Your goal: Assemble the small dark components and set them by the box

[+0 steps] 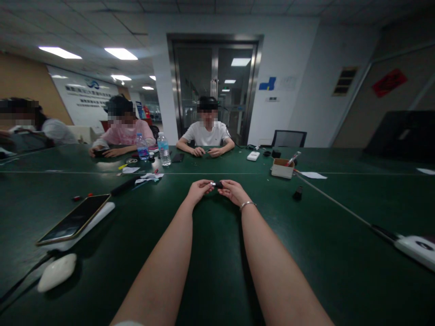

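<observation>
1. The big, smooth, dark green table [340,276] fills the low part of the view. A thin pale line runs across it from side to side.
2. Past the table is a plain white wall [288,40] with tall glass doors in a shiny metal frame [195,81]. Bright white square ceiling lights [120,54] shine at the upper left. A red paper sign [389,84] hangs on the right.
3. A person in a white T-shirt [207,135] sits across the table, and a person in a pink top [136,131] sits farther left.
4. On the left, a black phone with a gold edge [76,219] leans on a flat white thing [97,219]. A rounded white lump [57,272] lies near it.
5. On the right, a small tan and white box [282,170] has a pen-like stick [293,158] poking out.
6. The small black and silver stick [218,185] is in the middle, between the two hands. One end is shiny silver and the other is black. It is too tiny to tell what it is, or if it touches the table.
7. The left hand [200,190] pinches the silver end with its fingertips.
8. The right hand [235,192], with a silver bracelet [248,205] on its wrist, pinches the black end.
</observation>
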`<move>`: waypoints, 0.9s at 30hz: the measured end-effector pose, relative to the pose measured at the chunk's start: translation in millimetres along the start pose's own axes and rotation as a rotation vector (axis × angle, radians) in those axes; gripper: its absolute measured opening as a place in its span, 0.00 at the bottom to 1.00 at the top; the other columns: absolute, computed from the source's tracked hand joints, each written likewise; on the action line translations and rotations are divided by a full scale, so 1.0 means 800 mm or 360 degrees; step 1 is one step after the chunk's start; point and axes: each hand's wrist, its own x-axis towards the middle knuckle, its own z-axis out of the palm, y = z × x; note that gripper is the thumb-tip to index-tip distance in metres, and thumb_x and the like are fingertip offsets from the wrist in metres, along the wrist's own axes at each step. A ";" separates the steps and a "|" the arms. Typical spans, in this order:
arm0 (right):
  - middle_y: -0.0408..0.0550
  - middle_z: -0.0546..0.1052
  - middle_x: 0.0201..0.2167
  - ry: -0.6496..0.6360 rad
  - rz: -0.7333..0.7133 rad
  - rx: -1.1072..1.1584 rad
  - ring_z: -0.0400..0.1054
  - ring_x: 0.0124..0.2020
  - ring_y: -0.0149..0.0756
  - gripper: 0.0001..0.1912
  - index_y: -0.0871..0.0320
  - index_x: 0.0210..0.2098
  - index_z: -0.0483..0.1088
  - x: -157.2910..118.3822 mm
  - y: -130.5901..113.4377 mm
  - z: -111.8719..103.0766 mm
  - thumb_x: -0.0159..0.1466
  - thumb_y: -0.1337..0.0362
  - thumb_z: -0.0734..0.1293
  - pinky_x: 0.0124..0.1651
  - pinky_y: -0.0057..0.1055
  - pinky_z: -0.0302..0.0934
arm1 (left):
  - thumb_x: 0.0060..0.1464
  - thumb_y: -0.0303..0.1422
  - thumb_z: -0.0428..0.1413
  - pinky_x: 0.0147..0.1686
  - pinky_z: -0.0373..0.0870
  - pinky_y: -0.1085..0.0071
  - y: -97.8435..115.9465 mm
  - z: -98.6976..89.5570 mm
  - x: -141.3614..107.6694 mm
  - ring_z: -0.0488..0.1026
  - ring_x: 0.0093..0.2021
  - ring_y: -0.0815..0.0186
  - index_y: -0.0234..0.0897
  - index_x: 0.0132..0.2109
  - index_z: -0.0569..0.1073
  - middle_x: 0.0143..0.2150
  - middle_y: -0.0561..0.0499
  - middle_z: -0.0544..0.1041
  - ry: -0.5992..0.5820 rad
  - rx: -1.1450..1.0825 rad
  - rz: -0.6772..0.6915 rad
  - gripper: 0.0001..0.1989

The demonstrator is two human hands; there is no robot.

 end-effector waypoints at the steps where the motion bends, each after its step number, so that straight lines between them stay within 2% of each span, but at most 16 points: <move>1: 0.48 0.76 0.25 -0.0004 0.0001 -0.0006 0.73 0.23 0.31 0.04 0.64 0.34 0.68 0.000 0.000 0.000 0.59 0.73 0.67 0.29 0.25 0.71 | 0.37 0.39 0.65 0.27 0.63 0.74 0.000 0.000 0.000 0.70 0.27 0.70 0.31 0.38 0.75 0.28 0.47 0.76 0.0002 0.0014 -0.0006 0.21; 8: 0.47 0.76 0.26 -0.0034 -0.0005 -0.0036 0.73 0.23 0.30 0.05 0.63 0.35 0.69 0.001 0.001 -0.002 0.58 0.72 0.68 0.27 0.24 0.70 | 0.38 0.42 0.63 0.26 0.62 0.75 0.001 -0.003 0.000 0.68 0.25 0.72 0.30 0.33 0.75 0.26 0.48 0.76 0.0020 0.0176 -0.0012 0.19; 17: 0.47 0.76 0.28 -0.0064 0.0000 -0.0081 0.73 0.24 0.30 0.06 0.63 0.35 0.70 0.003 0.001 -0.003 0.57 0.72 0.69 0.29 0.25 0.71 | 0.40 0.51 0.60 0.21 0.60 0.75 -0.001 -0.002 0.003 0.65 0.21 0.72 0.30 0.26 0.74 0.21 0.48 0.73 0.0076 0.0362 -0.0058 0.23; 27: 0.47 0.76 0.29 -0.0133 -0.0003 -0.0112 0.73 0.24 0.29 0.07 0.62 0.36 0.70 -0.002 -0.001 0.000 0.57 0.74 0.68 0.32 0.25 0.70 | 0.45 0.52 0.55 0.21 0.57 0.74 -0.002 -0.001 0.004 0.62 0.18 0.73 0.31 0.21 0.71 0.16 0.51 0.68 0.0076 0.0449 -0.0073 0.25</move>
